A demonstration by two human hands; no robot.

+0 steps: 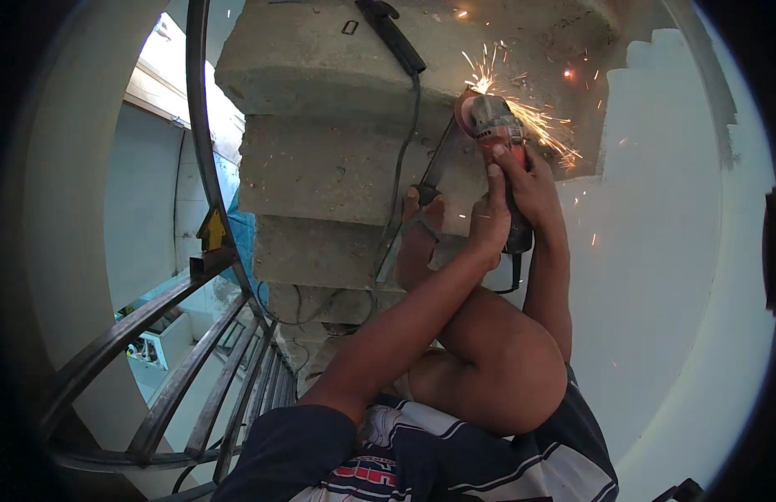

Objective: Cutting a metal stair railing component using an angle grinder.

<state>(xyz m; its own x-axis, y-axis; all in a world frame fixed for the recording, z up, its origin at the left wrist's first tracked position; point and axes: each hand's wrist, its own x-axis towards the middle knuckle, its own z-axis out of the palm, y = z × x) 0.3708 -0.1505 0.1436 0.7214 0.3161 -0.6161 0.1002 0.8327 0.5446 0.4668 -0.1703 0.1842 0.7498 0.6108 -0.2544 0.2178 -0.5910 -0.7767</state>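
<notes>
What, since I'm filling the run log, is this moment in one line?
Left hand: on angle grinder | right hand: same tool | disc: at metal bar, sparks flying | foot: at bar

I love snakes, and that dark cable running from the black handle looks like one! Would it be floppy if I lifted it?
Probably floppy: the cable curves down across the steps. Lifting it might tug the black handle, because they look joined.

Unfinished stairwell, concrete steps point(321, 167) (bare), metal railing point(184, 389)
</notes>
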